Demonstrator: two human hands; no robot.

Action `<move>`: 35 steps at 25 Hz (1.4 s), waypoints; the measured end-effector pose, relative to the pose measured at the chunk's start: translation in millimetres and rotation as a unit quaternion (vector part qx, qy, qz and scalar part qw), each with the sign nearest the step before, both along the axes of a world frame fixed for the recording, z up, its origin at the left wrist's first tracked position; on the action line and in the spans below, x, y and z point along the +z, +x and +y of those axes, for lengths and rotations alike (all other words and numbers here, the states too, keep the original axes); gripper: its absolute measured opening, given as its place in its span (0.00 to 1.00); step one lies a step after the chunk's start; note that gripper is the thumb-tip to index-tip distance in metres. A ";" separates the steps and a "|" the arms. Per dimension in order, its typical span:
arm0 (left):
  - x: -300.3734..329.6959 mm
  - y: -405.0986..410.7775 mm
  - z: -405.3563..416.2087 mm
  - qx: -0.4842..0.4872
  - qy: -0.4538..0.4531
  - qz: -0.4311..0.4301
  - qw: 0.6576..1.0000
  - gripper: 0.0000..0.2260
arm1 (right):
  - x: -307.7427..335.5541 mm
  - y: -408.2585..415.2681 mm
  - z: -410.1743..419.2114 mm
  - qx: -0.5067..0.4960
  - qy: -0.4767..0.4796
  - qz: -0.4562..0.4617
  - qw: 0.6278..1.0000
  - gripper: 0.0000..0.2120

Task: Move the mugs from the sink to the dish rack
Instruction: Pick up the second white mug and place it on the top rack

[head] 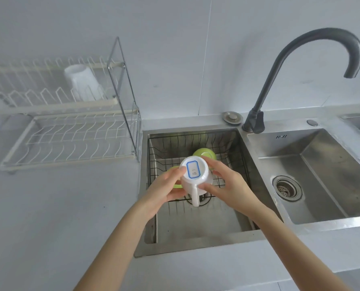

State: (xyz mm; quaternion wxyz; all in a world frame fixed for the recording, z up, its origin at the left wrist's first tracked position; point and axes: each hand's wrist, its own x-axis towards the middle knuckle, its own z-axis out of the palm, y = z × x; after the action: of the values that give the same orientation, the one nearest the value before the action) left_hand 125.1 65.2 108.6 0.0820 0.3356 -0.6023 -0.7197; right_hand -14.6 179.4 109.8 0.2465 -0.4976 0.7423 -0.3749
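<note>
So, starting far to the left of my grip and up from it, the dish rack (70,131) already has one white mug (82,82) sitting upside down on its upper shelf, which I count as one mug moved. The lower shelf, nearer to what I am holding, looks bare.

Coming right, my left hand (166,185) presses its fingers against the left side of the white mug (195,177) I am holding, thumb up near the labelled bottom. The mug is upside down, its base with the blue-bordered sticker facing me and its handle hanging toward me between my hands. My right hand (227,183) closes on the other side, fingers wrapped on the far wall and thumb near the handle root. Both hands pinch the mug between them, and it appears lifted clear above the wire basket (233,148) in the left sink (195,238).

Just behind my grip lies a green mug (204,154), bottom up in the basket, and a second green piece (174,185) peeks out just under my left hand; I cannot tell whether that one is a mug. Well to the right, the tap (300,66) and the other basin (321,175) hold nothing to move.

My judgement: one mug racked, one in hand awaiting the carry left, at least one left in the sink.
</note>
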 end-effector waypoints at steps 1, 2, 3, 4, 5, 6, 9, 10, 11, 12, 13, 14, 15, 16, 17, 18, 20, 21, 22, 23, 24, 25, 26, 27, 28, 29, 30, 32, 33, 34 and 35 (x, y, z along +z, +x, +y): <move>3.6 7.2 -2.6 -0.003 -0.008 0.001 1.000 0.14 | 2.8 4.2 -3.9 0.004 -0.002 -0.009 1.000 0.29; 7.2 15.3 -6.3 -0.009 -0.017 0.002 1.000 0.14 | 5.5 8.1 -8.4 0.008 -0.006 -0.022 1.000 0.29; 11.7 24.3 -10.9 -0.021 -0.026 0.005 0.999 0.15 | 8.8 12.3 -13.7 0.010 -0.009 -0.039 0.999 0.29; 16.3 33.8 -16.4 -0.038 -0.036 0.009 0.999 0.17 | 13.0 16.4 -18.6 0.014 -0.012 -0.058 0.998 0.28; 21.3 44.0 -22.3 -0.055 -0.046 0.015 0.997 0.19 | 17.9 21.7 -24.5 0.019 -0.016 -0.078 0.997 0.27; 25.9 53.4 -28.5 -0.070 -0.059 0.018 0.996 0.20 | 23.2 27.0 -30.2 0.024 -0.022 -0.094 0.995 0.26; 40.5 76.3 -46.2 -0.071 -0.143 0.007 0.987 0.18 | 40.3 46.3 -49.2 0.026 -0.043 -0.119 0.992 0.22; 44.4 83.1 -53.7 -0.064 -0.191 -0.009 0.980 0.19 | 46.2 54.1 -57.5 0.028 -0.049 -0.121 0.991 0.21; 48.4 89.1 -60.6 -0.058 -0.235 -0.026 0.970 0.20 | 50.9 61.2 -65.6 0.031 -0.055 -0.122 0.990 0.21; 52.0 95.0 -67.2 -0.050 -0.269 -0.039 0.961 0.21 | 54.7 68.1 -73.2 0.034 -0.061 -0.122 0.990 0.21; 55.6 101.4 -73.9 -0.040 -0.292 -0.043 0.955 0.20 | 58.5 75.6 -80.7 0.036 -0.068 -0.122 0.990 0.21; 59.0 108.2 -80.7 -0.025 -0.305 -0.036 0.951 0.17 | 63.1 83.5 -87.8 0.038 -0.075 -0.118 0.989 0.21; 63.4 116.7 -88.3 -0.010 -0.320 -0.028 0.947 0.14 | 68.3 92.8 -96.4 0.040 -0.081 -0.113 0.990 0.20; 67.2 124.7 -95.3 0.003 -0.338 -0.025 0.941 0.12 | 73.0 101.7 -104.3 0.045 -0.085 -0.106 0.990 0.20; 71.3 131.9 -101.9 0.015 -0.356 -0.023 0.934 0.12 | 77.9 110.1 -112.1 0.050 -0.089 -0.099 0.990 0.20; 75.8 139.1 -108.9 0.027 -0.372 -0.018 0.927 0.13 | 83.8 118.9 -120.7 0.056 -0.095 -0.090 0.990 0.20; 87.0 153.3 -122.8 0.053 -0.402 -0.004 0.914 0.15 | 96.9 136.1 -137.8 0.067 -0.110 -0.072 0.989 0.21; 93.3 160.3 -130.1 0.064 -0.415 0.002 0.907 0.16 | 103.7 144.0 -146.5 0.074 -0.115 -0.065 0.988 0.22; 99.2 166.8 -138.0 0.072 -0.428 0.004 0.901 0.16 | 110.3 150.6 -154.7 0.079 -0.121 -0.059 0.988 0.22; 105.5 173.8 -146.5 0.075 -0.439 0.004 0.895 0.16 | 116.9 156.8 -163.9 0.081 -0.127 -0.053 0.987 0.21; 110.8 180.2 -154.9 0.076 -0.449 0.002 0.891 0.17 | 124.2 162.3 -172.6 0.081 -0.134 -0.046 0.986 0.20; 116.3 187.0 -164.0 0.076 -0.457 0.000 0.886 0.18 | 131.6 168.1 -182.3 0.081 -0.142 -0.039 0.986 0.20; 121.6 193.0 -172.6 0.079 -0.465 -0.002 0.882 0.20 | 138.6 173.3 -191.4 0.081 -0.146 -0.032 0.985 0.19; 127.3 198.4 -181.1 0.085 -0.471 -0.002 0.878 0.20 | 145.5 178.5 -200.0 0.083 -0.148 -0.026 0.985 0.19; 133.6 203.9 -189.6 0.093 -0.476 -0.001 0.875 0.18 | 152.0 184.0 -208.3 0.085 -0.148 -0.021 0.985 0.20; 140.0 208.9 -197.4 0.101 -0.481 0.001 0.871 0.18 | 158.3 188.9 -215.9 0.087 -0.151 -0.017 0.985 0.21; 146.4 213.9 -206.7 0.104 -0.487 0.004 0.867 0.18 | 164.5 194.1 -224.2 0.090 -0.157 -0.012 0.983 0.22; 158.5 220.5 -223.4 0.100 -0.501 0.010 0.859 0.22 | 176.5 202.0 -238.9 0.096 -0.169 -0.003 0.981 0.24; 164.2 222.8 -231.9 0.096 -0.505 0.014 0.858 0.23 | 182.2 205.0 -247.1 0.098 -0.173 0.003 0.980 0.24; 168.9 224.2 -240.2 0.096 -0.505 0.021 0.858 0.23 | 187.3 207.2 -255.2 0.100 -0.175 0.009 0.979 0.25; 173.2 225.1 -248.6 0.099 -0.502 0.027 0.859 0.23 | 191.7 208.7 -263.9 0.101 -0.176 0.015 0.979 0.25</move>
State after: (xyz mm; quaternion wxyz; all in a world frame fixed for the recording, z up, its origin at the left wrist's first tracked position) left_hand 350.2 -183.4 281.8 0.3267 0.2875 -0.8428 -0.3166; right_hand 194.2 -84.5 301.5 0.1806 -0.6113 0.6138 -0.4658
